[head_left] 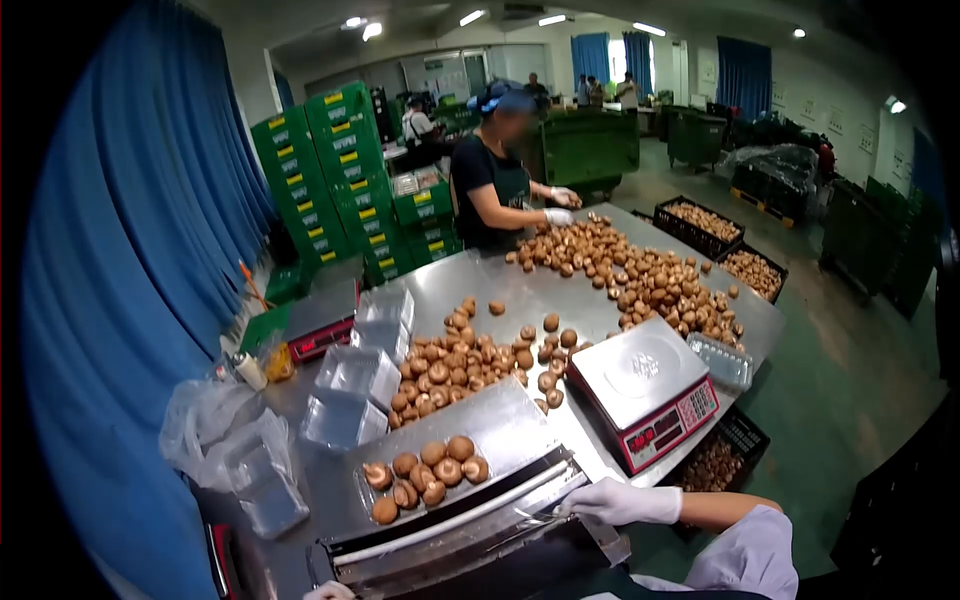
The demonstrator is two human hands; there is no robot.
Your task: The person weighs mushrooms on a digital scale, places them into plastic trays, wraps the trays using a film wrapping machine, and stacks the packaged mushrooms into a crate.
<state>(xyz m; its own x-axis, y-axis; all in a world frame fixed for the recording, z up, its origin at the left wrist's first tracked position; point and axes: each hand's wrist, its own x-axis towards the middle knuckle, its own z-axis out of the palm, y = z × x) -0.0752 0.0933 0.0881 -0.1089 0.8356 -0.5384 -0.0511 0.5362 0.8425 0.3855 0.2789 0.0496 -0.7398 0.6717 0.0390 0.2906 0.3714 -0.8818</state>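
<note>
My right hand (620,502), in a white glove, has its fingers pinched on clear plastic film (540,515) at the right end of a metal wrapping machine (440,545). At the bottom edge, only a little of my gloved left hand (328,592) shows beside the machine's left end; its fingers are mostly cut off. Just beyond the machine's roller, a clear tray holding several brown mushrooms (432,472) lies on a metal plate (505,415). Some mushrooms in it lie cap up, others on their sides.
Loose mushrooms (455,365) are heaped behind the plate. A weighing scale (640,370) stands at right, and stacked clear trays (360,375) at left. Across the steel table (470,275), a gloved co-worker (490,170) handles mushrooms. Green crates (350,165) and a blue curtain (140,220) line the left.
</note>
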